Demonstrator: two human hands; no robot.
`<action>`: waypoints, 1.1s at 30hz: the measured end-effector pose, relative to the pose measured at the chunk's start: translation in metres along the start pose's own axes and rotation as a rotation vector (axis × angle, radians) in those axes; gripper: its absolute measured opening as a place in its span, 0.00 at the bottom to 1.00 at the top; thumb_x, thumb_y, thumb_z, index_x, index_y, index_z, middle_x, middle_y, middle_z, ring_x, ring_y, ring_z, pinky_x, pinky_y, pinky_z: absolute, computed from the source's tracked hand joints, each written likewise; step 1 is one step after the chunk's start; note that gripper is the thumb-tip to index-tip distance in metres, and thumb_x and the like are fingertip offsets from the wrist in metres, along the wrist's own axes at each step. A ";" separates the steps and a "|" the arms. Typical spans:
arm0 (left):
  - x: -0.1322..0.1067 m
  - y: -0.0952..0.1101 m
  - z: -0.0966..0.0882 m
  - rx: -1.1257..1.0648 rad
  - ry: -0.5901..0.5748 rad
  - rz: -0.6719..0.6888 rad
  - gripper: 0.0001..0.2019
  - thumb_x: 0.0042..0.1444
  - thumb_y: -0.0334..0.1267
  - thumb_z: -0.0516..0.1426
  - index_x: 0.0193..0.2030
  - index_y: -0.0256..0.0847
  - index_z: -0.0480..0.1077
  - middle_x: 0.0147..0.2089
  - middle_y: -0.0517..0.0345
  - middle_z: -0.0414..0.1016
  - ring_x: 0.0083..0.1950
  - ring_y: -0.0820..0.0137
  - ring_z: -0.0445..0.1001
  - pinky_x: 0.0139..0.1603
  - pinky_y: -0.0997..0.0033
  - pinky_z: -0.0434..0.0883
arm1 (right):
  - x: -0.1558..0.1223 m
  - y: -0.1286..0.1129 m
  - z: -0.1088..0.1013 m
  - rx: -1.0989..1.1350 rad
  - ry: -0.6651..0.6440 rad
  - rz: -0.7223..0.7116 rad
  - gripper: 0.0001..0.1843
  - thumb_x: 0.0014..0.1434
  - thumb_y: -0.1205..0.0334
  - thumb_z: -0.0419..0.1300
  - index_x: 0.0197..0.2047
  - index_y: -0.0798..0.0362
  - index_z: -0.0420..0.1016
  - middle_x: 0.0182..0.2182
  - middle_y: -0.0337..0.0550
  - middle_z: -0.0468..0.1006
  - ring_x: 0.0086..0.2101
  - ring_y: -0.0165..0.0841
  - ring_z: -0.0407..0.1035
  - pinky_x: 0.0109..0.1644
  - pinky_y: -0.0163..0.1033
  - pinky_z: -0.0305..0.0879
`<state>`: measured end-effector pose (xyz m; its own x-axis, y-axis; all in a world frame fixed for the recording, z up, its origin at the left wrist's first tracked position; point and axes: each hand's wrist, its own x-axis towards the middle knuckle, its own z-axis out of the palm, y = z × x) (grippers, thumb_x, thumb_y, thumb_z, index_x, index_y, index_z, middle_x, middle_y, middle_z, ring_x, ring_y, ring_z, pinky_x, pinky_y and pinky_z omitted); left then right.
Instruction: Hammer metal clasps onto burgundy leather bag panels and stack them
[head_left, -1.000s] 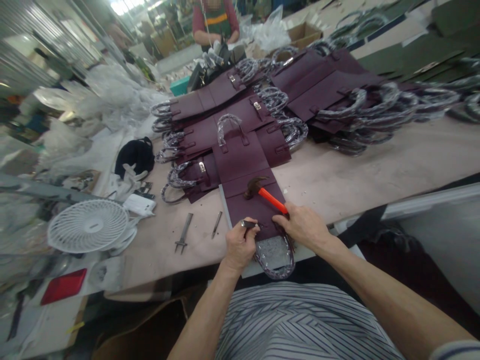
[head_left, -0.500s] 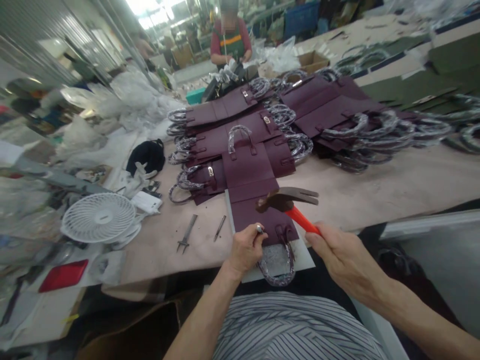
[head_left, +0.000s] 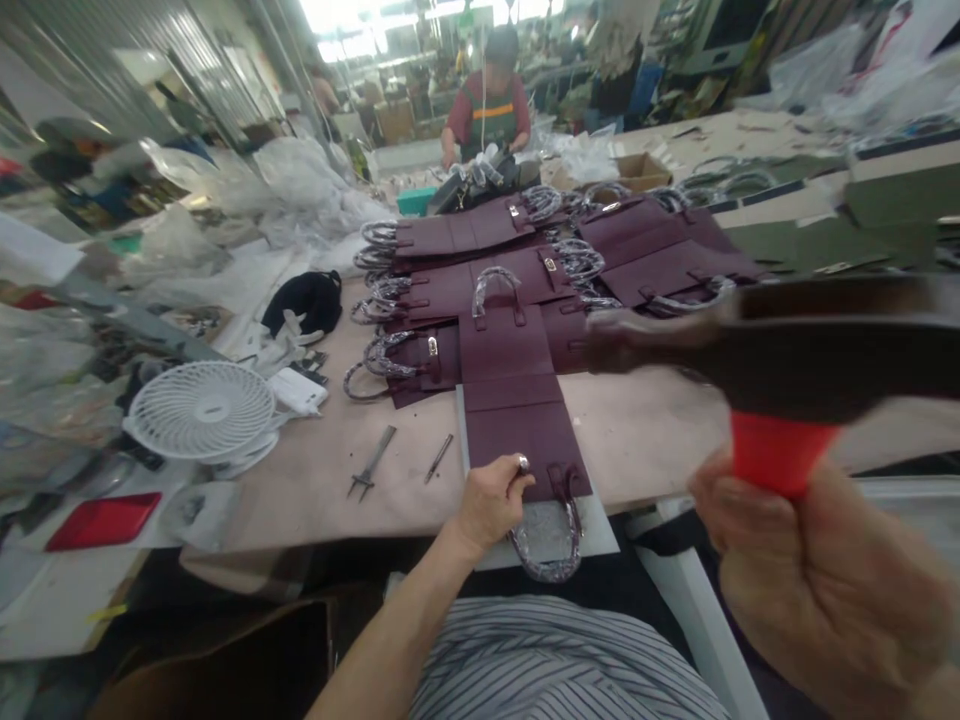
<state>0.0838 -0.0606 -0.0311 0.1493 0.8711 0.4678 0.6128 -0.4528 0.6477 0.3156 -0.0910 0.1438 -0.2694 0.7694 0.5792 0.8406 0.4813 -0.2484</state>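
My right hand is wrapped round the red handle of a claw hammer, raised close to the camera and blurred. My left hand pinches a short metal punch-like tool upright, only its top end showing, over a dark purple leather bag panel. The panel lies unfolded along the table toward me, with a plastic-wrapped handle at its near end and another handle at its far end. A white board shows under the near end.
A pronged metal tool and a thin metal rod lie left of the panel. Further left stand a white fan and a red case. Purple bag pieces are stacked behind. Across the table a person works.
My right hand has lifted the hammer from above the panel up and right, toward the camera. My left hand stays on the panel with the tool. The view has tilted up slightly.
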 end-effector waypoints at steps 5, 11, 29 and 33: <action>0.001 0.001 0.001 0.056 -0.010 0.010 0.03 0.61 0.29 0.57 0.37 0.40 0.71 0.31 0.56 0.77 0.33 0.67 0.78 0.34 0.72 0.74 | -0.013 0.003 0.022 -0.035 -0.270 -0.236 0.19 0.74 0.60 0.42 0.29 0.49 0.60 0.15 0.35 0.65 0.13 0.29 0.56 0.21 0.40 0.40; 0.000 -0.001 0.001 0.044 0.008 0.028 0.02 0.61 0.30 0.58 0.39 0.40 0.71 0.34 0.55 0.78 0.35 0.66 0.79 0.37 0.71 0.75 | -0.013 0.004 0.025 0.072 -0.203 -0.092 0.18 0.74 0.56 0.44 0.32 0.50 0.61 0.15 0.34 0.64 0.13 0.29 0.57 0.21 0.38 0.42; 0.002 0.002 -0.005 -0.113 -0.070 -0.119 0.03 0.63 0.33 0.57 0.42 0.40 0.72 0.38 0.55 0.78 0.39 0.68 0.78 0.43 0.71 0.73 | -0.026 0.119 0.132 -0.188 -0.537 0.392 0.18 0.67 0.57 0.51 0.51 0.60 0.71 0.49 0.61 0.73 0.47 0.47 0.67 0.48 0.46 0.61; 0.009 0.005 -0.008 -0.247 -0.012 -0.324 0.05 0.62 0.35 0.56 0.40 0.40 0.73 0.36 0.56 0.79 0.35 0.70 0.77 0.38 0.73 0.73 | -0.020 0.083 0.144 -0.187 -0.452 0.392 0.21 0.66 0.51 0.55 0.52 0.59 0.74 0.53 0.58 0.72 0.52 0.50 0.64 0.54 0.49 0.58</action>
<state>0.0818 -0.0566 -0.0187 -0.0107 0.9777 0.2096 0.4245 -0.1854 0.8862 0.3233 -0.0057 -0.0003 -0.0620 0.9951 0.0766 0.9743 0.0771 -0.2119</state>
